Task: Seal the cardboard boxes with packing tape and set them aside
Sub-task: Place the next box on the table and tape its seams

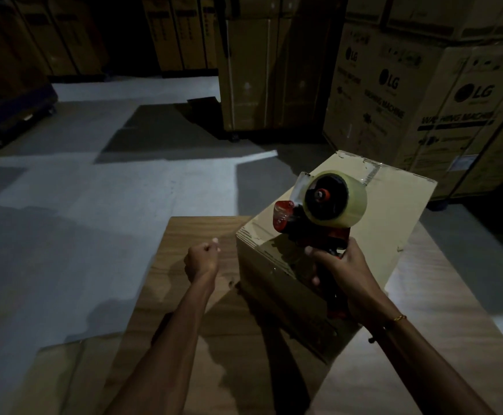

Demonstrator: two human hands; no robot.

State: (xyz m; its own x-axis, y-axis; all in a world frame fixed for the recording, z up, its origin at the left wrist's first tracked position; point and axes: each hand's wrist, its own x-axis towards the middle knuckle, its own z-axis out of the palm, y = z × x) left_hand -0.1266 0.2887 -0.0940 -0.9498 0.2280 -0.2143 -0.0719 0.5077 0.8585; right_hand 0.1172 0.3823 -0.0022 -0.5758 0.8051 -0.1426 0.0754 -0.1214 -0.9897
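The plain brown cardboard box (349, 235) sits on the wood-grain table (202, 235), clear tape already glinting along its near edge and far corner, so sealing looks partly done; setting it aside remains. The right hand (338, 274) has its grip wrapped around the red-and-black tape dispenser (322, 214) over the box top. The left hand (202, 259) hovers loosely curled, grasping nothing.

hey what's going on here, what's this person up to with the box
A person is taping up a cardboard box that sits on a wooden table in a dim warehouse. The right hand grips the handle of a red tape dispenser, held over the box's near top edge. The left hand is loosely curled above the table beside the box, holding nothing. Clear tape already shows along the box's edges. Large LG washing machine cartons stand behind.
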